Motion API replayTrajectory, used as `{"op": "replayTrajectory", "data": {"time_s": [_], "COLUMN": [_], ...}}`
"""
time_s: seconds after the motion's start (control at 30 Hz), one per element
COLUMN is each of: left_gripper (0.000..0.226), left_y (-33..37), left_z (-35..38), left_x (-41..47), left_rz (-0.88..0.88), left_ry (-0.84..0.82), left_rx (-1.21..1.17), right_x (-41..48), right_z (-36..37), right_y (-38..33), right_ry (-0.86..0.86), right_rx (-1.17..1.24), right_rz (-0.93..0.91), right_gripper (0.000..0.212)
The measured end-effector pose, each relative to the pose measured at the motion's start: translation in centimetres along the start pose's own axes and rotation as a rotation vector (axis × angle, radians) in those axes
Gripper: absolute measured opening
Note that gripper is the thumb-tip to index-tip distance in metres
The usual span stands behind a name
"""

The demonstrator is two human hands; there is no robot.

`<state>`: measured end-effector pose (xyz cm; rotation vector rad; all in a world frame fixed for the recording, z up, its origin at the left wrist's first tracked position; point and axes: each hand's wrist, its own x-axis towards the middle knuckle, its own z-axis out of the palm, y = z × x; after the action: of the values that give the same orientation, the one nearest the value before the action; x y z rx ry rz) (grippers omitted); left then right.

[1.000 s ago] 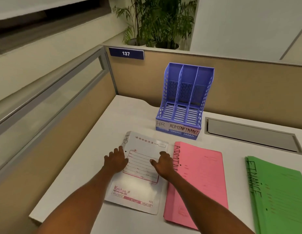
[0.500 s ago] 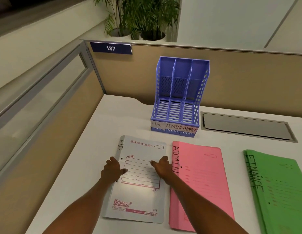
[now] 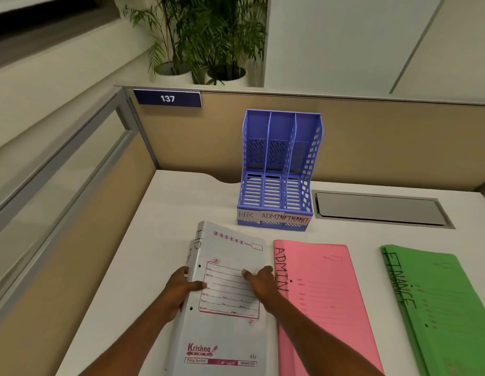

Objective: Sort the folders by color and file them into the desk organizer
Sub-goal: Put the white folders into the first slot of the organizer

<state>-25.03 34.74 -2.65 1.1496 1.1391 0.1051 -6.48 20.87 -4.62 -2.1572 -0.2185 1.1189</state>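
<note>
Here, both hands hold the white folders (image 3: 230, 329), a small stack marked "HR" along the spine, at the near left of the desk (image 3: 181, 202). The left hand (image 3: 179, 290) grips the spine edge, thumb laid across the cover and fingers curled beneath. The right hand (image 3: 263, 284) pinches the opposite edge, thumb on the cover; its fingers are hidden under the stack. The spine side appears raised slightly off the desk.

Just right of the stack lies the pink folder (image 3: 325, 302), marked "ADMIN", flat on the desk. Further right, apart from it, lies the green folder (image 3: 439, 308), marked "FINANCE".

The blue desk organizer (image 3: 314, 164) stands upright behind the folders, against the partition (image 3: 398, 145). Its three compartments carry the labels "HR", "ADMIN" and "FINANCE", left to right. A grey hatch (image 3: 377, 208) is set into the desk beside it. A plate (image 3: 167, 98) reading "137" hangs on the partition; potted plants (image 3: 208, 36) stand behind.
</note>
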Motion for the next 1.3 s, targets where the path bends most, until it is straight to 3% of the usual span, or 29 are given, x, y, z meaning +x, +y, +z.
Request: {"op": "replayTrajectory", "data": {"time_s": [0.33,0.5,0.6,0.63,0.77,0.93,1.17,1.3], "left_gripper": [0.058,0.051,0.048,0.049,0.042,0.041,0.067,0.063], "left_y": [8.3,12.5,14.8,15.5,17.5,20.3,23.0,23.6], "left_z": [0.8,1.5,2.4,2.8,4.7,7.3,9.3,9.5], "left_x": [-2.1,-2.4,-2.5,-2.6,-2.8,-2.2,-0.2,1.3], "left_rz": [0.229,0.387,0.503,0.549,0.734,0.902,0.854,0.804], "left_ry": [-0.132,-0.07,0.011,0.049,0.173,0.316,0.395,0.505], "left_rx": [0.076,0.067,0.058,0.055,0.045,0.19,0.321,0.489], "right_x": [0.2,1.6,2.2,2.4,2.6,2.7,3.5,4.7], "right_z": [-3.9,-7.0,-8.8,-9.3,-11.5,-13.3,-14.9,-15.4], "right_y": [-5.7,-11.0,-14.8,-16.2,-22.1,-28.5,-34.2,-36.1], "right_ry": [0.04,0.067,0.072,0.075,0.056,0.082,0.08,0.076], "right_rx": [0.506,0.724,0.78,0.783,0.746,0.706,0.629,0.54], "right_rz": [-0.04,-0.047,-0.13,-0.159,-0.3,-0.407,-0.507,-0.552], "right_gripper": [0.066,0.053,0.023,0.021,0.028,0.061,0.072,0.074]}}
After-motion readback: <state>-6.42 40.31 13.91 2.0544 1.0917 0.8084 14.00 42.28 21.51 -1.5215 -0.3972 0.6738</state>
